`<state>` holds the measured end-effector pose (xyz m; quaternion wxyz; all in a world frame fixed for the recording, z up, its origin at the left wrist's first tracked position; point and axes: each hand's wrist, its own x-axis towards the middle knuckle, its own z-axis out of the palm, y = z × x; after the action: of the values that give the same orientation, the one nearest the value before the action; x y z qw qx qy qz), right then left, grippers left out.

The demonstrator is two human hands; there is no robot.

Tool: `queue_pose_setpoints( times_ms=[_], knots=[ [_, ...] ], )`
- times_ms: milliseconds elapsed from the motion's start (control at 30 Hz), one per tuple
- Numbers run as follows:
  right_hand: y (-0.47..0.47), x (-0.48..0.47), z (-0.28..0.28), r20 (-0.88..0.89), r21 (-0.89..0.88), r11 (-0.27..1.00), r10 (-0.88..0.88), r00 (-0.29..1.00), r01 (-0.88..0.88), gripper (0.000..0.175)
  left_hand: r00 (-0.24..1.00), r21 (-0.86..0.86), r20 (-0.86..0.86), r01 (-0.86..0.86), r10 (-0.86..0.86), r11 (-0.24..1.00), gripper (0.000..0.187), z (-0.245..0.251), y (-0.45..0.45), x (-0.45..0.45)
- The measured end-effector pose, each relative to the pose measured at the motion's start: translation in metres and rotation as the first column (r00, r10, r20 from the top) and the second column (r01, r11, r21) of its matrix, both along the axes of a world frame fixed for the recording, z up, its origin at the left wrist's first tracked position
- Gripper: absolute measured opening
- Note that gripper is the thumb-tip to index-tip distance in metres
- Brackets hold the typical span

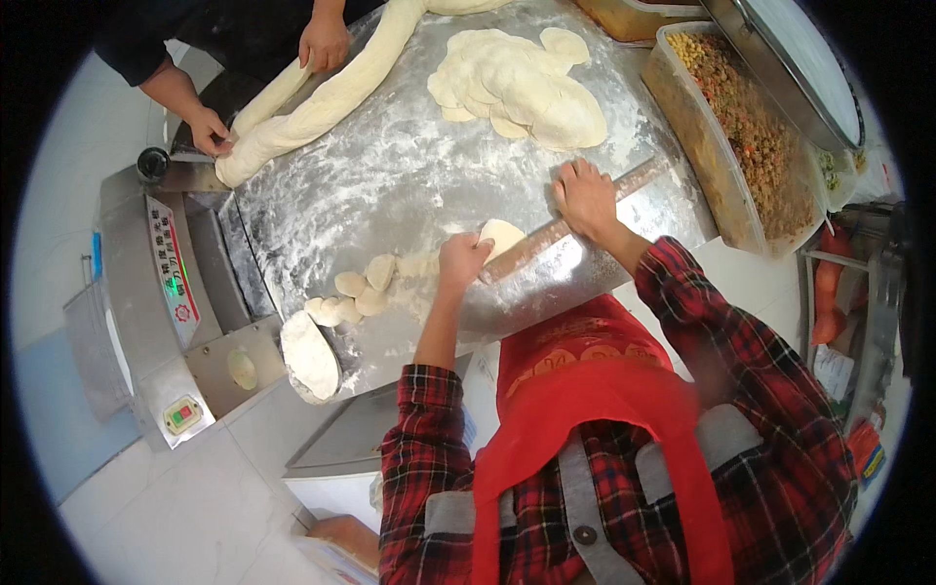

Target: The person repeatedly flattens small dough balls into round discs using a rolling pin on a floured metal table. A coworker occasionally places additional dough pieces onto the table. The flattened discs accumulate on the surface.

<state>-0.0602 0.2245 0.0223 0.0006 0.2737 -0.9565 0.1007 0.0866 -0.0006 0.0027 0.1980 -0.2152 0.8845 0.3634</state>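
Note:
A wooden rolling pin (530, 252) lies aslant on the floured metal worktop (395, 190). On its far part rests my right hand (585, 196), palm down with fingers curled over the wood. My left hand (463, 259) pinches the left edge of a small round dough wrapper (503, 235). The wrapper's lower edge meets the pin. Left of that hand, several small dough pieces (371, 292) trail across the flour toward a bowl of white flour (311, 356). Beyond my hands spreads a heap of overlapping rolled wrappers (519, 91).
A co-worker's hands (325, 44) touch a long dough rope (329, 95) at the far left. At right stands a plastic tub of chopped filling (753, 139), with a large metal-rimmed round object (797, 66) beside it. A steel machine with buttons (183, 414) adjoins the worktop's left side.

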Motion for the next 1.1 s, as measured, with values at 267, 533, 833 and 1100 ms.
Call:
queue_pose_setpoints(
  times_ms=[267, 533, 833, 1100],
  knots=[
    [0.064, 0.032, -0.008, -0.012, -0.081, 0.994, 0.077, 0.997, -0.078, 0.021, 0.683, 0.926, 0.116, -0.337, 0.721, 0.17, 0.034, 0.037, 0.051, -0.113],
    [0.072, 0.033, -0.012, -0.039, -0.127, 0.989, 0.075, 0.996, -0.079, 0.02, 0.902, -0.597, -0.425, -0.346, 0.08, 0.724, 0.049, 0.022, -0.125, 0.063],
    [0.082, 0.038, -0.013, 0.014, -0.141, 0.977, 0.162, 0.987, -0.159, 0.023, 0.965, -0.105, -0.23, -0.157, 0.13, 0.982, 0.026, 0.014, -0.085, 0.021],
    [-0.007, -0.013, -0.003, 0.119, -0.065, 0.996, -0.053, 0.991, 0.061, 0.034, 0.949, 0.135, -0.249, 0.23, -0.192, 0.964, 0.033, -0.007, 0.077, -0.083]
  ],
)
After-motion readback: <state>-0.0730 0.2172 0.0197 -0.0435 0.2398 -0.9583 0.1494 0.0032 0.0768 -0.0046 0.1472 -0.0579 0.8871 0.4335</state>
